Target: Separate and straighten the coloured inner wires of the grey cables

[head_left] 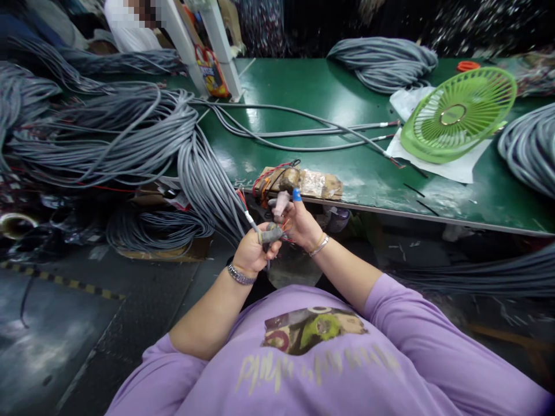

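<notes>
Both my hands meet in front of the bench edge, over the ends of grey cables. My left hand (255,248), with a grey cover on the thumb, is closed on a grey cable (250,221) whose red and green wires fan out at its tip. Beside it my right hand (301,222), with blue and pale finger covers, pinches thin orange-red wires (285,224). Just beyond the fingers a wooden block (321,184) lies on the bench edge, wrapped with tape and red and black wire. The exact grip of the right fingertips is partly hidden.
A large heap of grey cables (130,133) covers the left of the green bench (286,81). On the right stand a green fan (459,115) and a cable coil (533,150); another coil (384,63) lies behind. A white post (221,52) rises at the back. Another person (130,26) is at upper left.
</notes>
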`<move>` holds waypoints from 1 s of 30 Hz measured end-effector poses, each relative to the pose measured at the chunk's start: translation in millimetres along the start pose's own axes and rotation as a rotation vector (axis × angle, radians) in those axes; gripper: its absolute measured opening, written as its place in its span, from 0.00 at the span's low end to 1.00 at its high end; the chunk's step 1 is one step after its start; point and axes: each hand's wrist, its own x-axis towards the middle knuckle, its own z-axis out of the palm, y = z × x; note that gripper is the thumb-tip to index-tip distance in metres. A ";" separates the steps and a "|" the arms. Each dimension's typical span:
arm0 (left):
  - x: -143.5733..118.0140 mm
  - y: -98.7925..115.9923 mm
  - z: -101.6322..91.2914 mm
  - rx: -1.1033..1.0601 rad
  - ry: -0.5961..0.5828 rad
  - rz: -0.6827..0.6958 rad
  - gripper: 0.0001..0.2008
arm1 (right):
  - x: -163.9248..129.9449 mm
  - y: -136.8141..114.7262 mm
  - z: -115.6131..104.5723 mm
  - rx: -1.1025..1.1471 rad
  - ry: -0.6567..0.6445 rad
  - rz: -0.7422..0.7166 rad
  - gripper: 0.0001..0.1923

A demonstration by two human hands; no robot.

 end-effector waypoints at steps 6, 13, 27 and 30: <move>-10.5 -6.7 4.0 0.063 0.060 0.107 0.18 | -2.9 -3.5 -5.1 -0.067 -0.081 0.023 0.27; -2.8 -0.2 7.2 0.003 0.047 0.115 0.17 | 4.5 7.6 -12.1 -0.198 -0.012 -0.209 0.24; 4.1 -1.6 3.9 -0.074 0.065 0.094 0.17 | 11.1 6.5 -0.5 0.032 0.013 -0.129 0.26; 4.1 -2.9 3.5 -0.062 0.064 0.098 0.17 | 10.8 7.0 0.1 0.049 0.012 -0.112 0.25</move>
